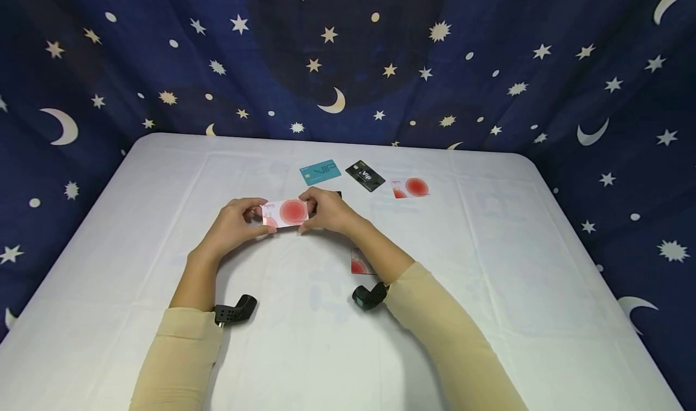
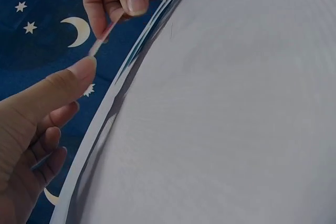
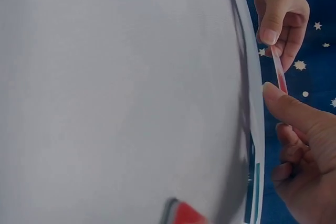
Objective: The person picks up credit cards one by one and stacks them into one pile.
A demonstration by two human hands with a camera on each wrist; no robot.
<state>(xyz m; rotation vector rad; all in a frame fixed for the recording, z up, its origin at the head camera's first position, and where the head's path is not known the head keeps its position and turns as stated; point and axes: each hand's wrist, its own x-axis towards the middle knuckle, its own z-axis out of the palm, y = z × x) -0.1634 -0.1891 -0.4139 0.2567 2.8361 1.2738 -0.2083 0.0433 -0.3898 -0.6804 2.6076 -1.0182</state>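
Note:
A white card with a red circle (image 1: 285, 213) is held up in front of me by its two ends. My left hand (image 1: 232, 222) pinches its left end between thumb and fingers. At the right end, my right hand (image 1: 329, 210) grips it the same way. Both wrist views show the card nearly edge-on, as a thin strip (image 2: 101, 44) between the two hands. Beneath my right forearm lies another red-marked card (image 1: 361, 262), partly covered by the arm. A small dark edge pokes out behind my right hand.
Toward the back of the white-covered table (image 1: 489, 229) lie a teal card (image 1: 320, 172), a black VIP card (image 1: 365, 176) and a white card with a red circle (image 1: 410, 188). Behind the table hangs a dark blue cloth (image 1: 261, 54) with stars and moons.

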